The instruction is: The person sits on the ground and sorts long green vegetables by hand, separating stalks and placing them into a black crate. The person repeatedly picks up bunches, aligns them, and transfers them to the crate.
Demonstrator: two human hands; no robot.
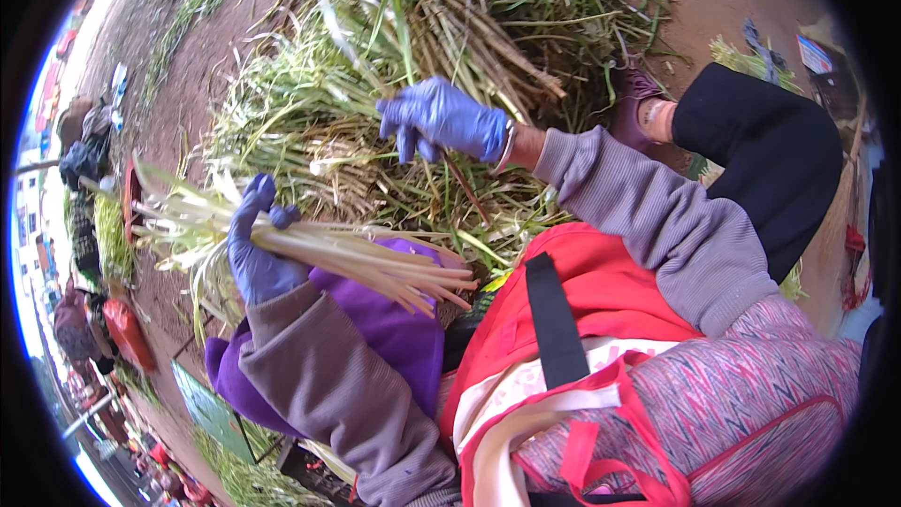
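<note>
My left hand, in a blue-violet glove, grips a bundle of pale green-white stalks. Their cut ends point right, and the leafy ends spread out to the left over the purple cloth on my lap. In a matching glove, my right hand has its fingers curled round a leafy stalk, blurred at its upper end. A brownish stem shows below that hand; whether it belongs to the same stalk is unclear. Beneath and beyond both hands lies a large heap of cut green stalks.
A person's leg in black trousers and a purple shoe stand beside the heap at right. At left are a red bag, a bundle of light-green stalks and other people. A greenish panel lies near my left elbow.
</note>
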